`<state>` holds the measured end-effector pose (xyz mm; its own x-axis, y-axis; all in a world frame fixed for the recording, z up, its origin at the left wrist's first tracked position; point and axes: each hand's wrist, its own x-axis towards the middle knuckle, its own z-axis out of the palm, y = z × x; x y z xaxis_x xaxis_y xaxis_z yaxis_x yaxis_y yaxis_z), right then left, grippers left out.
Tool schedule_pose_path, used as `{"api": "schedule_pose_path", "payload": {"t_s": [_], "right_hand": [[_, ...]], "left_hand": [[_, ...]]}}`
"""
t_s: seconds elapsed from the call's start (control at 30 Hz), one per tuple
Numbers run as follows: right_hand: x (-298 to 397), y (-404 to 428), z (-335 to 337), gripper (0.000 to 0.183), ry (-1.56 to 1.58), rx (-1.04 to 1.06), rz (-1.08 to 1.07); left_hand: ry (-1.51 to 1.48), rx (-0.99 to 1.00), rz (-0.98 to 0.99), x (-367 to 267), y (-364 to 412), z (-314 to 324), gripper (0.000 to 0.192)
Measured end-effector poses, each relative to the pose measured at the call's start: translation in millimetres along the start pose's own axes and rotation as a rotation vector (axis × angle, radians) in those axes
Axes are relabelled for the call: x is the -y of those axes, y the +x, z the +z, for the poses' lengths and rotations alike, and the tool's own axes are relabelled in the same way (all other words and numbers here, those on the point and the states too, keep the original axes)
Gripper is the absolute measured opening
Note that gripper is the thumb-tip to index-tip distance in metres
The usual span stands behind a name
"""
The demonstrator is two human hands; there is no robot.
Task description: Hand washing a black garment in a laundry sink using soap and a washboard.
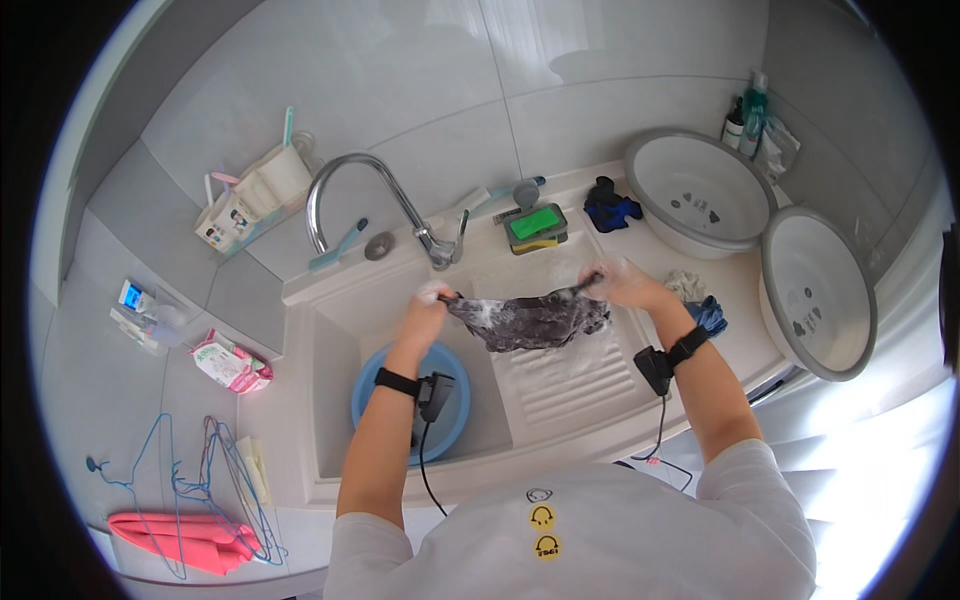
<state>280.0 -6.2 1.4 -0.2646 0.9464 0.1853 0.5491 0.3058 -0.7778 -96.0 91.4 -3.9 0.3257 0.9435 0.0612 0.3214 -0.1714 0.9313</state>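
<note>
A dark, soapy piece of cloth [529,322] is stretched between my two hands above the laundry sink. My left hand [429,304] grips its left end, near the sink basin. Its right end is bunched in my right hand [619,283], over the ridged washboard [577,386]. White lather covers both hands and parts of the cloth. Below my left forearm, a blue plastic basin [457,397] stands in the sink basin [334,420], partly hidden by the arm. Behind the cloth rises a chrome faucet [405,202].
A green soap bar [535,223] lies on a soap box by the back ledge. Dark blue and black cloth [611,206], a white cloth [684,286] and blue cloth [707,315] lie on the right counter, beside two grey-rimmed basins [694,187]. Wire hangers [217,480] hang at left.
</note>
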Motion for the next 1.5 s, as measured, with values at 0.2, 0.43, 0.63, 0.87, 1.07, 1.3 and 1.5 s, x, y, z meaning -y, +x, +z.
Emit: {"api": "schedule_pose_path", "payload": {"t_s": [0.2,0.43,0.63,0.87,1.07,1.3,1.5], "right_hand": [[38,20,21,0.016,0.448,-0.002,-0.027],[56,31,28,0.018,0.339,0.142,-0.054],[32,23,24,0.048,-0.265,0.5,0.211],[-10,30,6,0.048,-0.492,0.014,0.149],[1,41,-15,0.037,-0.532,-0.253,0.079],[17,33,-12,0.036,0.412,-0.254,0.272],[-41,57,47,0.027,0.895,-0.455,0.374]], "left_hand": [[0.155,0.177,0.141,-25,-5,93,0.022],[0.211,0.285,0.306,-30,-12,108,0.027],[-0.085,0.218,0.095,-43,-5,63,0.015],[-0.108,0.012,0.113,-66,-5,18,0.028],[-0.061,0.089,0.078,-78,-9,7,0.031],[-0.714,-0.033,-0.302,-99,-16,32,0.019],[-0.491,-0.144,-0.319,-6,13,79,0.007]]}}
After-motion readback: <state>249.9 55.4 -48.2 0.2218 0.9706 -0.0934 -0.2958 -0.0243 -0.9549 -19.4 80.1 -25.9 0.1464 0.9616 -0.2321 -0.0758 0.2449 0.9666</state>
